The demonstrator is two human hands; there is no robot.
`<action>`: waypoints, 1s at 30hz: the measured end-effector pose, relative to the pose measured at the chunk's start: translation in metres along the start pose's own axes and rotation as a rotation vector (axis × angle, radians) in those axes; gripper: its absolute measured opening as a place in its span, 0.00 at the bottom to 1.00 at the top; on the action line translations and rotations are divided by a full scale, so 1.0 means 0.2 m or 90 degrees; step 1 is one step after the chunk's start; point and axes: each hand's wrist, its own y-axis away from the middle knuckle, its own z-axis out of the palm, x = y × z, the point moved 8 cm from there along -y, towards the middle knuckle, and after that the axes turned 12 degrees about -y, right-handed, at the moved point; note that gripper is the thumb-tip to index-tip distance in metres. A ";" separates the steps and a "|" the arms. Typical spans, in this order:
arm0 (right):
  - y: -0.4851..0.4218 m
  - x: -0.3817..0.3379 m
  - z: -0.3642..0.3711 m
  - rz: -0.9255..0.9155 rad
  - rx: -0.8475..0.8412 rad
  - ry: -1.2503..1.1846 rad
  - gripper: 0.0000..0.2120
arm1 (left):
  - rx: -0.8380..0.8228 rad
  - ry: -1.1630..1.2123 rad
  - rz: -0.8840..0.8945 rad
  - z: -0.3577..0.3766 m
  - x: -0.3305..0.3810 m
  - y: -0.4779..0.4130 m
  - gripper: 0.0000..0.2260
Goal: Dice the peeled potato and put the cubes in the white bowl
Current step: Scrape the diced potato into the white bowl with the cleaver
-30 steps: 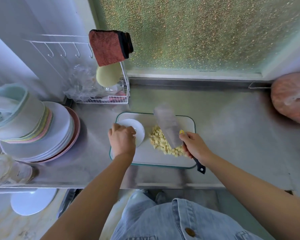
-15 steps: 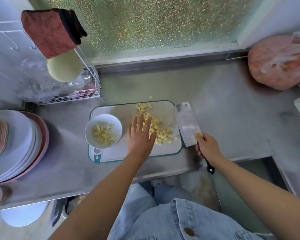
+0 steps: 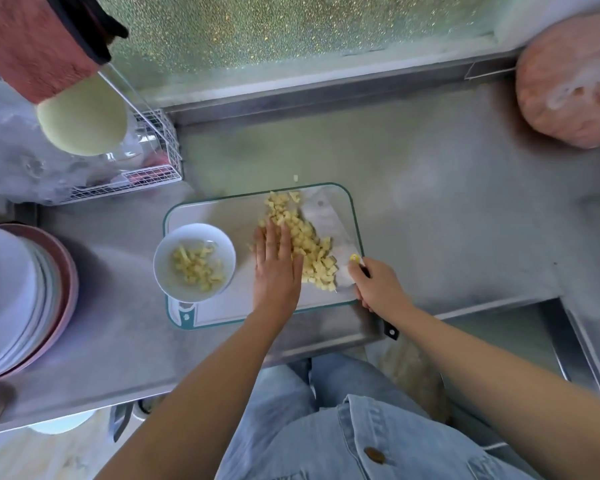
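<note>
Left hand (image 3: 278,271) is flat with fingers straight, touching the 9 o'clock side of the cubes (image 3: 309,244) piled on the board (image 3: 222,306). Right hand (image 3: 378,289) is curled round the cleaver (image 3: 326,220) handle, with the blade at the pile's 3 o'clock. The bowl (image 3: 222,244) sits on the board's 9 o'clock end with some cubes inside.
</note>
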 end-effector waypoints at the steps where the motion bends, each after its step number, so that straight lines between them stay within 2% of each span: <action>1: -0.01 -0.02 0.02 -0.007 -0.002 0.006 0.21 | 0.002 0.002 -0.003 0.00 0.00 0.00 0.26; 11: -0.04 -0.09 0.20 0.023 -0.096 -0.069 0.19 | 0.026 0.081 -0.009 -0.02 -0.02 -0.01 0.25; 15: -0.06 -0.08 0.15 0.065 -0.110 -0.101 0.19 | 0.026 0.112 -0.008 -0.03 -0.05 0.00 0.26; 23: -0.01 -0.12 -0.02 0.078 -0.096 -0.104 0.17 | 0.045 0.065 0.007 -0.09 -0.06 0.04 0.23; 27: 0.03 -0.22 0.00 0.070 -0.120 -0.101 0.16 | 0.158 0.092 0.025 -0.29 -0.05 0.08 0.16; 30: 0.05 -0.34 0.07 0.051 -0.157 -0.056 0.15 | 0.244 0.093 0.040 -0.46 -0.10 0.10 0.19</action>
